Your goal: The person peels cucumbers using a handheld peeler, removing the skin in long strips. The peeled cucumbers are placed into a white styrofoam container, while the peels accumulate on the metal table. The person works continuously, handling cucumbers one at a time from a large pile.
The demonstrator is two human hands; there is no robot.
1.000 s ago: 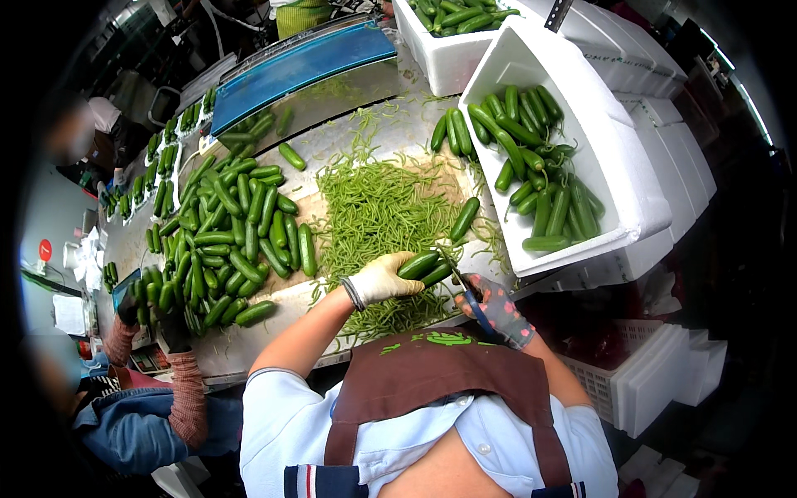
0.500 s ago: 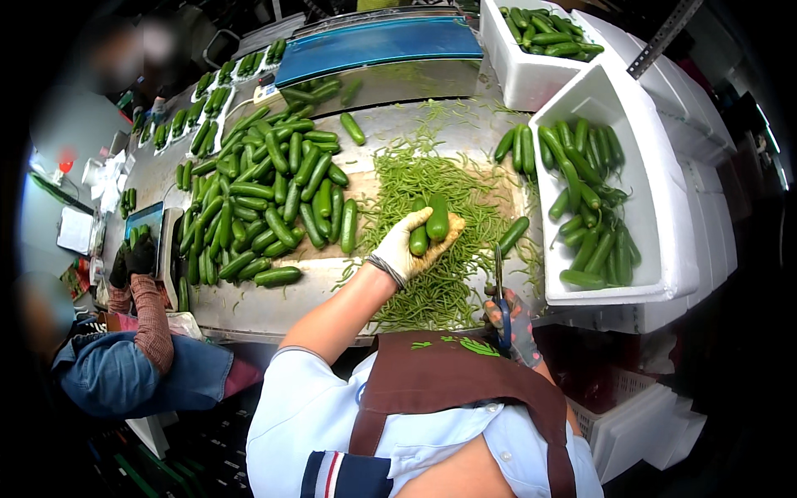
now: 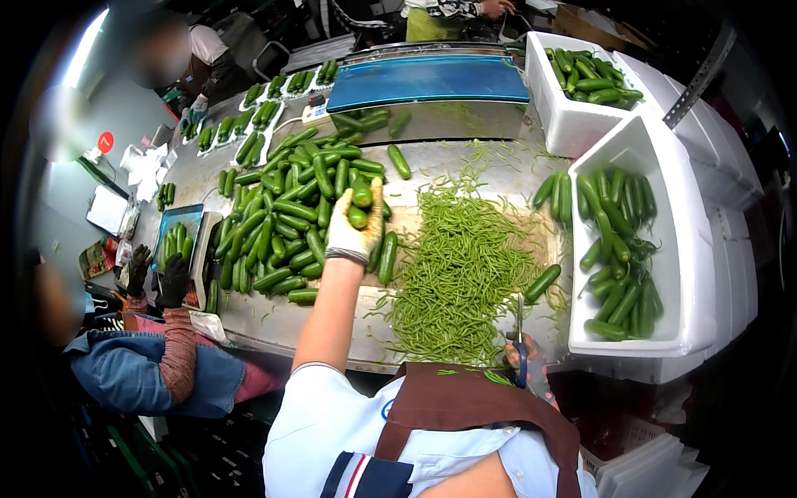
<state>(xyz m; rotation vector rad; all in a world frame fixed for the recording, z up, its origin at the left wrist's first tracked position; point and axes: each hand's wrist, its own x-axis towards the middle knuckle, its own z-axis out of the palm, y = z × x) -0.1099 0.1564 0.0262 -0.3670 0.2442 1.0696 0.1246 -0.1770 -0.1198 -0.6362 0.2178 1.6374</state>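
My gloved left hand (image 3: 355, 232) is closed round two cucumbers (image 3: 360, 196), reaching over a large pile of cucumbers (image 3: 278, 241). My right hand (image 3: 533, 363), in a patterned grey glove, grips blue-handled scissors (image 3: 520, 349) by the table's front edge, blades pointing away from me. A loose cucumber (image 3: 542, 282) lies just beyond the blades. Between my hands spreads a heap of thin green pieces (image 3: 457, 274), like beans or stalks, on the metal table (image 3: 349, 336).
Foam boxes of cucumbers (image 3: 677, 324) (image 3: 548, 116) line the right. A blue-topped machine (image 3: 423, 79) stands behind. A co-worker's dark-gloved hands (image 3: 174, 278) are at a small scale (image 3: 202, 249) on the left, near rows of trayed cucumbers (image 3: 257, 118). Other people stand farther back.
My left hand has carried the cucumbers from beside the scissors, across the thin green pieces, leftward and away from me to the pile. The scissors stay in my right hand near the front edge.
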